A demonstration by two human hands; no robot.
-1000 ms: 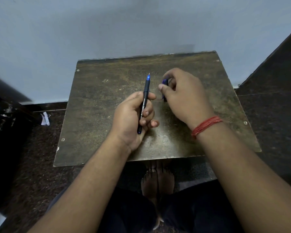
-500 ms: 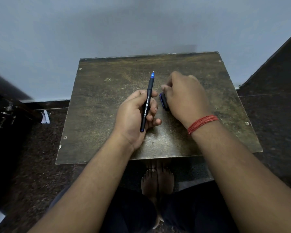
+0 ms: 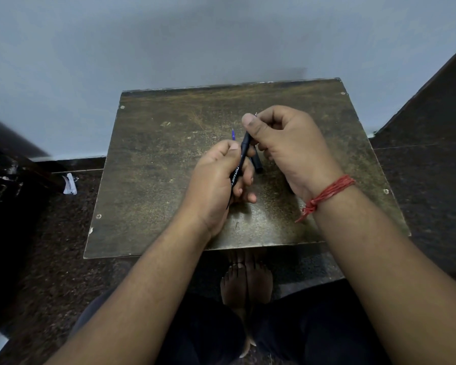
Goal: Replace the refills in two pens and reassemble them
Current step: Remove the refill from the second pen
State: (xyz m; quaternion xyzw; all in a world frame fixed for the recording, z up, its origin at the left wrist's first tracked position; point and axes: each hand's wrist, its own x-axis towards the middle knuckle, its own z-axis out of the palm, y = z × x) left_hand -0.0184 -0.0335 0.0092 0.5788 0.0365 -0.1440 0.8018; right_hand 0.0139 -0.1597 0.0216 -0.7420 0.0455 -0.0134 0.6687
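Pen barrel [image 3: 239, 164] looked matt black plastic with white print. Tabletop [image 3: 156, 180] at frame centre was worn, scratched, dull brown board. Wrist thread [image 3: 327, 194] was red twisted cord. Floor [image 3: 427, 175] looked speckled dark stone.

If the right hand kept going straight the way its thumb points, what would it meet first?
Probably nothing soon: the right hand, pinching the black pen, points up and left over the bare tabletop; the wall lies beyond, though depth is unclear.
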